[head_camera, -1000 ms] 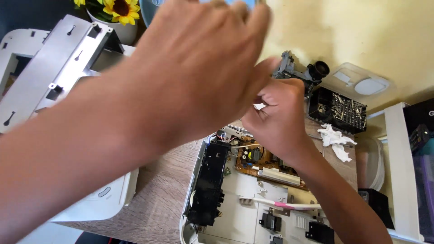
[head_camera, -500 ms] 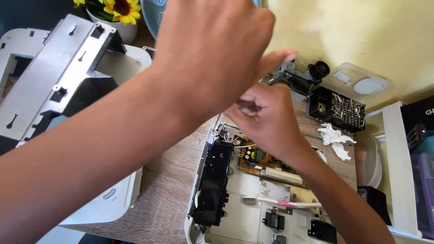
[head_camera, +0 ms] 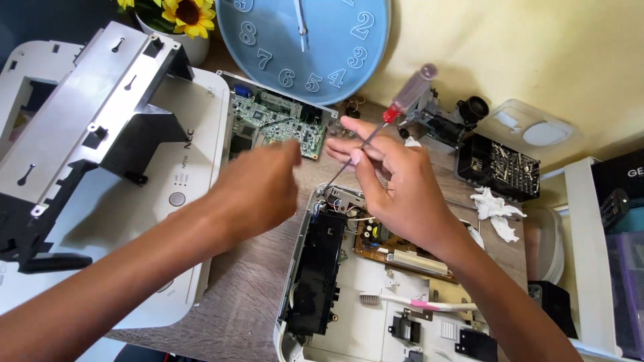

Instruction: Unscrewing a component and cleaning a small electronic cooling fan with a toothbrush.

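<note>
Wooden bench [head_camera: 251, 305] carries an opened white device [head_camera: 376, 295]; right hand [head_camera: 396, 184] pinches a red-handled screwdriver [head_camera: 382, 121], left hand [head_camera: 258, 188] hovers loosely curled, holding nothing.

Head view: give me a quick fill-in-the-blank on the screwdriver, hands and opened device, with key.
1. The right hand holds a screwdriver with a ____ and clear handle.
2. The screwdriver's tip points down at the opened white device, near its ____ corner.
3. The left hand holds ____.
4. Beyond the hands, a green circuit board lies below a light blue ____.

Missing words: red; top left; nothing; clock
</note>
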